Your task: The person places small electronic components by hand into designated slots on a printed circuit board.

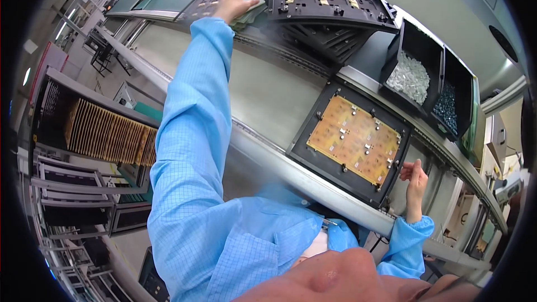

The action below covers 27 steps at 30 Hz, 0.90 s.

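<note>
My left arm stretches to the far side of the bench. The left hand point(235, 5), fingers extended, is over the edge of a black fixture point(206, 4) and beside a stack of pale green sheets point(250, 18); whether it touches them I cannot tell. Near the rail on the right, my right hand point(414, 183) has its fingers loosely bent and apart, with nothing visible in it. Just left of that hand lies a black carrier frame point(309, 151) bearing an amber circuit board panel point(352, 140) with several small pins and clips around it.
Behind the conveyor, a black fixture with cream pieces point(313, 8) rests on stacked black plates point(330, 42). Black bins hold clear small parts point(411, 78) and dark bluish parts point(446, 106). At left stands a rack of amber boards point(109, 131). The conveyor's front rail point(330, 196) runs before me.
</note>
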Each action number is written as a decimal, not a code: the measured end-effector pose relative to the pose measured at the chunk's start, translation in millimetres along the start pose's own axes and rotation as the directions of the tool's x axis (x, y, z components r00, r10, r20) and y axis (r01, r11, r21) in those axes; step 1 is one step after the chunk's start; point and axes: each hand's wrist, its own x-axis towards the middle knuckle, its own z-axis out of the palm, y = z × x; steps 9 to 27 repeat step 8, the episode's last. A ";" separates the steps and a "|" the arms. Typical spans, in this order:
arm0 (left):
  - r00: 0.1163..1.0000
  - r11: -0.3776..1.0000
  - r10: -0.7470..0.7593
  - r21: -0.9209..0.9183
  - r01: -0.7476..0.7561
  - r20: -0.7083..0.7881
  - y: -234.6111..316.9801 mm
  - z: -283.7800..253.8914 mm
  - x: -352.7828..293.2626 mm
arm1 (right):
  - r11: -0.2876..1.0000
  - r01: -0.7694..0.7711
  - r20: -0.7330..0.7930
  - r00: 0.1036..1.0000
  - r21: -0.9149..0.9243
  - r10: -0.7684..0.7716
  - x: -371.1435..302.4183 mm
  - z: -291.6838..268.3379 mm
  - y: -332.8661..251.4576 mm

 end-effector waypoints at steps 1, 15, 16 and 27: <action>0.997 0.998 -0.018 0.057 0.014 0.072 -5.4 6.4 6.8 | 1.000 0.001 0.005 1.000 -0.004 -0.001 1.4 -0.8 3.6; 0.948 0.997 -0.068 0.042 0.058 0.311 -44.2 -10.6 10.4 | 0.999 -0.007 -0.008 1.000 -0.034 0.007 1.4 10.7 9.1; 0.948 0.997 -0.068 0.042 0.058 0.311 -44.2 -10.6 10.4 | 0.999 -0.007 -0.008 1.000 -0.034 0.007 1.4 10.7 9.1; 0.948 0.997 -0.068 0.042 0.058 0.311 -44.2 -10.6 10.4 | 0.999 -0.007 -0.008 1.000 -0.034 0.007 1.4 10.7 9.1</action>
